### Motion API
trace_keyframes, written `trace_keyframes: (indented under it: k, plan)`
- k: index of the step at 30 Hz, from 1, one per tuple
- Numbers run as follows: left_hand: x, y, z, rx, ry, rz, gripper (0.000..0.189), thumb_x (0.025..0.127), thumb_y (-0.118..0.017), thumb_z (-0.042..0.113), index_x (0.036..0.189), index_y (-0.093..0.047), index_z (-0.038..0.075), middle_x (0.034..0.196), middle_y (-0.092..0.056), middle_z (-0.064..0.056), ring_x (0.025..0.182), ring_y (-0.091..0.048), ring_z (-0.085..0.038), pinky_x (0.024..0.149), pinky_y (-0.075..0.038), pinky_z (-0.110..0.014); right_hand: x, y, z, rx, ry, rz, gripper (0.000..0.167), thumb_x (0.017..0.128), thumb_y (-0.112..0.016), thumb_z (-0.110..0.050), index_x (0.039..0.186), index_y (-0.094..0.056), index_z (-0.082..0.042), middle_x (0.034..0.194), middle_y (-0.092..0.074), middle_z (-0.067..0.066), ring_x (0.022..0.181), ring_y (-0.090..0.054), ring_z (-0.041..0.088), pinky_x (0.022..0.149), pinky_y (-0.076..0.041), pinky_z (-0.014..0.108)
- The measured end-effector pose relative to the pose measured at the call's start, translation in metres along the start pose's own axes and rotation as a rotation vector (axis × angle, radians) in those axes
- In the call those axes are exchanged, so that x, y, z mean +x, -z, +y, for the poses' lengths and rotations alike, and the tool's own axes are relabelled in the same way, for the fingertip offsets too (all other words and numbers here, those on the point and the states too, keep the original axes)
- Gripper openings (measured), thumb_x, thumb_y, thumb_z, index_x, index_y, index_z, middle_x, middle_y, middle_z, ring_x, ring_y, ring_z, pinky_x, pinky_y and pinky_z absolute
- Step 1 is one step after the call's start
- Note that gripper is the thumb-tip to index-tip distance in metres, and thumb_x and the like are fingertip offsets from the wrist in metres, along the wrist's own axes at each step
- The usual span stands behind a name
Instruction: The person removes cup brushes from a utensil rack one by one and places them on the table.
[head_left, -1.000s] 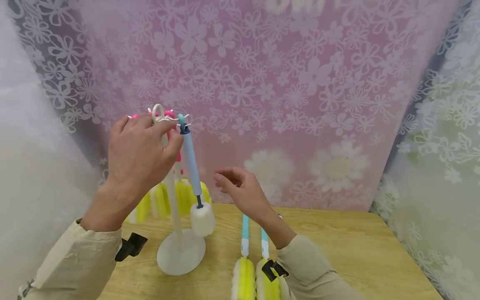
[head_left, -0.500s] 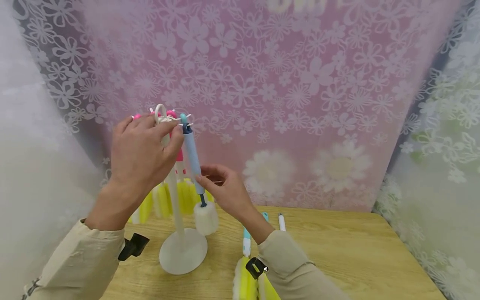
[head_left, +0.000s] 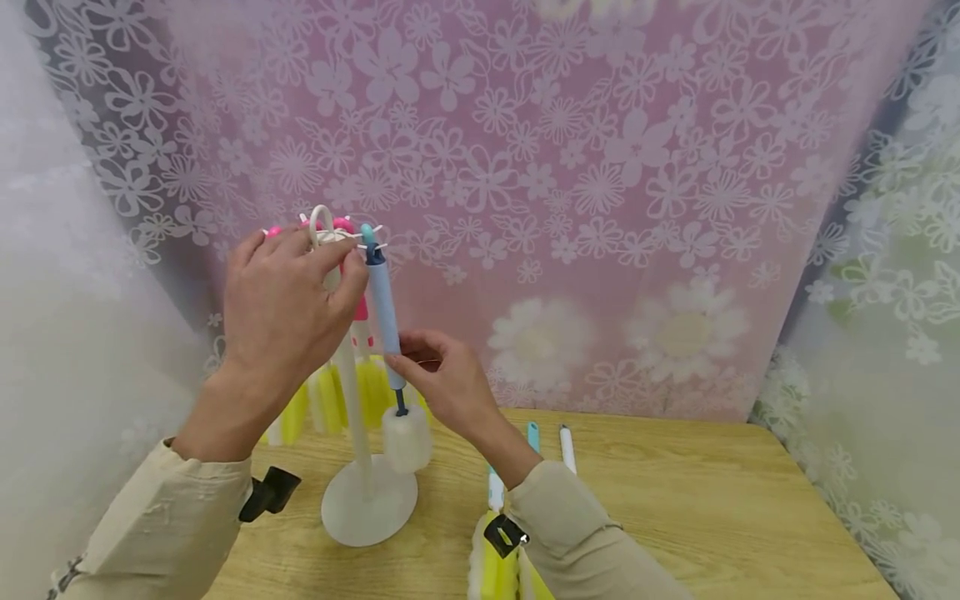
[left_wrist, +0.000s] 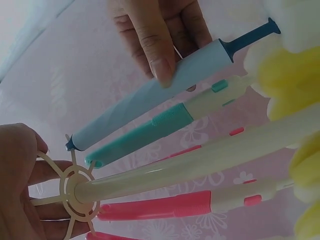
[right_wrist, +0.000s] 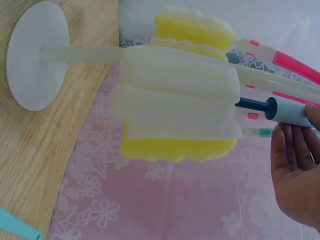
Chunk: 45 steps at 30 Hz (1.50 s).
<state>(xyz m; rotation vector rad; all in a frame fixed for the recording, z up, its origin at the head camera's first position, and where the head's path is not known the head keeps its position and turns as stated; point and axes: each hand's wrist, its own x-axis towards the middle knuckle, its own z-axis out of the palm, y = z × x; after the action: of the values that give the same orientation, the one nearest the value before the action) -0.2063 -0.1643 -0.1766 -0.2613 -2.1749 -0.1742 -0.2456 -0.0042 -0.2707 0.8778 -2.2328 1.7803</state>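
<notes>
Since a second ago, my right hand (head_left: pixel 450 383) has come leftward onto the pale-blue brush (head_left: pixel 385 321), while my left hand (head_left: pixel 288 304) has stayed put. From the left: at nine o'clock in the head view, my left hand grips the white stand (head_left: pixel 367 512) by its top spokes. Pink-handled brushes (left_wrist: pixel 185 204) and a teal-handled brush (left_wrist: pixel 170 119) hang around the pole; the base sits at seven o'clock on the worktop (head_left: pixel 675 500). The pale-blue brush hangs slightly tilted, top end at a spoke, white sponge head lowest; my right hand pinches its lower handle. At six o'clock, yellow-and-white brushes (head_left: pixel 495 562) lie partly hidden by my sleeve (head_left: pixel 585 533); at five o'clock lies a slim white handle (head_left: pixel 567 450).
</notes>
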Motion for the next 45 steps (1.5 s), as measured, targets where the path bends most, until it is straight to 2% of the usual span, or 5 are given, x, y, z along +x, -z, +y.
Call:
trace_keyframes:
  k: [13, 23, 33, 40, 45]
  plan:
    - [0.001, 0.001, 0.002, 0.007, 0.000, -0.007, 0.039, 0.095, -0.041, 0.028, 0.115, -0.070, 0.009, 0.109, -0.067, -0.018, 0.105, -0.058, -0.039, 0.101, -0.033, -0.054, -0.003, 0.016, 0.009, 0.085, 0.064, 0.052, 0.028, 0.089, -0.068, -0.017, 0.114, -0.066, -0.003, 0.103, -0.067, 0.007, 0.090, -0.065, 0.018, 0.081, -0.053, 0.028]
    - [-0.001, 0.002, 0.000, -0.008, 0.014, 0.033, 0.038, 0.092, -0.041, 0.023, 0.109, -0.072, 0.009, 0.097, -0.068, -0.019, 0.097, -0.060, -0.039, 0.099, -0.035, -0.053, -0.014, 0.075, 0.019, 0.039, 0.073, 0.180, 0.025, 0.089, -0.068, -0.015, 0.110, -0.068, -0.002, 0.100, -0.068, 0.009, 0.092, -0.066, 0.019, 0.083, -0.053, 0.032]
    - [0.000, 0.005, 0.000, -0.035, 0.046, -0.012, 0.037, 0.092, -0.043, 0.023, 0.113, -0.071, 0.010, 0.105, -0.065, -0.021, 0.103, -0.056, -0.043, 0.104, -0.028, -0.054, -0.048, 0.157, 0.044, -0.148, -0.107, 0.321, 0.036, 0.089, -0.068, -0.026, 0.115, -0.065, -0.001, 0.105, -0.068, 0.013, 0.091, -0.065, 0.013, 0.080, -0.052, 0.023]
    - [-0.001, 0.010, 0.000, -0.044, 0.080, -0.090, 0.038, 0.095, -0.042, 0.026, 0.118, -0.068, 0.012, 0.117, -0.059, -0.023, 0.114, -0.046, -0.046, 0.108, -0.020, -0.057, -0.077, 0.197, 0.070, -0.226, -0.255, 0.312, 0.044, 0.091, -0.064, -0.032, 0.121, -0.062, 0.001, 0.110, -0.065, 0.017, 0.091, -0.065, 0.013, 0.079, -0.053, 0.023]
    - [-0.002, 0.011, 0.005, 0.025, 0.085, -0.104, 0.038, 0.094, -0.040, 0.027, 0.115, -0.069, 0.013, 0.120, -0.057, -0.025, 0.110, -0.043, -0.050, 0.099, -0.029, -0.060, -0.102, 0.220, 0.091, -0.246, -0.378, 0.284, 0.047, 0.093, -0.062, -0.031, 0.124, -0.058, 0.004, 0.113, -0.063, 0.020, 0.093, -0.067, 0.020, 0.077, -0.055, 0.028]
